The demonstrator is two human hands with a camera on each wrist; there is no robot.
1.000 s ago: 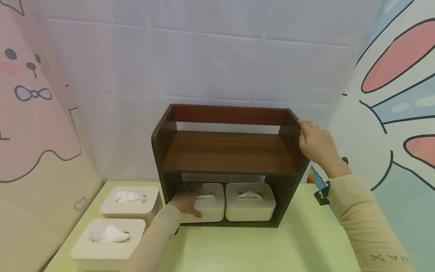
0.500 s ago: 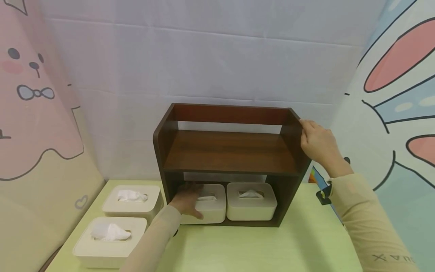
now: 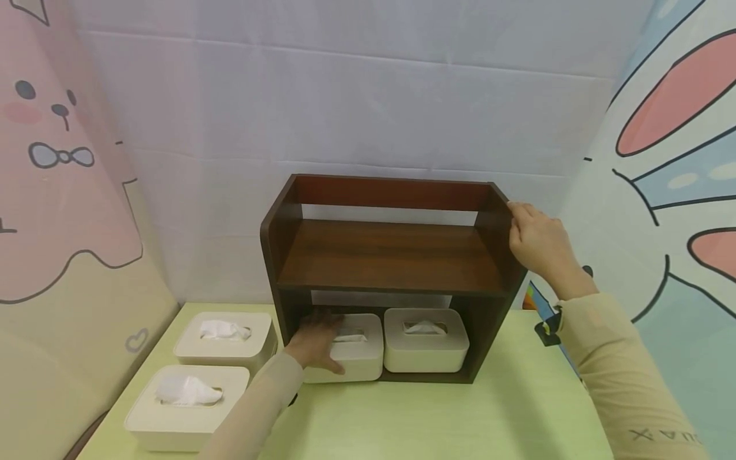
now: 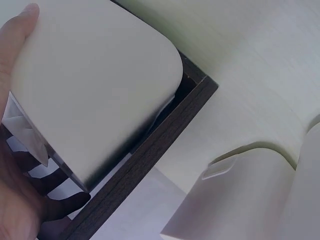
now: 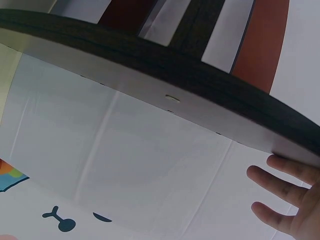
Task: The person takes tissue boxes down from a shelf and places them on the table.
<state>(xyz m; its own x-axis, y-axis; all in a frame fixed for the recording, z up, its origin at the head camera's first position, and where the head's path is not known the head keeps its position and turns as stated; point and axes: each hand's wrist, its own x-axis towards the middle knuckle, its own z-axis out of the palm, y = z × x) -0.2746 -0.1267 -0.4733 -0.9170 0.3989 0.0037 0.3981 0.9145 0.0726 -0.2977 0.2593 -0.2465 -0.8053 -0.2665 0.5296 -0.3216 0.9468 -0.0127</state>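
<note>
A dark brown two-tier wooden shelf (image 3: 391, 255) stands on the table. My left hand (image 3: 315, 342) grips the left end of a cream tissue box (image 3: 359, 364) in its lower tier. In the left wrist view, the thumb lies along one face of this tissue box (image 4: 95, 85) and the fingers (image 4: 62, 205) reach past its far side. The box's front edge juts slightly beyond the shelf. Beside it sits a second tissue box (image 3: 425, 351). My right hand (image 3: 537, 246) holds the upper edge of the right side panel (image 5: 170, 75); some fingers are spread along its outer side.
Two more cream tissue boxes, one rear (image 3: 224, 345) and one front (image 3: 186, 425), lie on the green table (image 3: 437, 421) left of the shelf. A pale cloth wall (image 3: 368, 115) rises behind. Printed cloths hang on both sides.
My left hand has drawn the gripped tissue box slightly forward, and its front now sits lower and nearer than its neighbour's. The right hand stays on the shelf's side panel.
</note>
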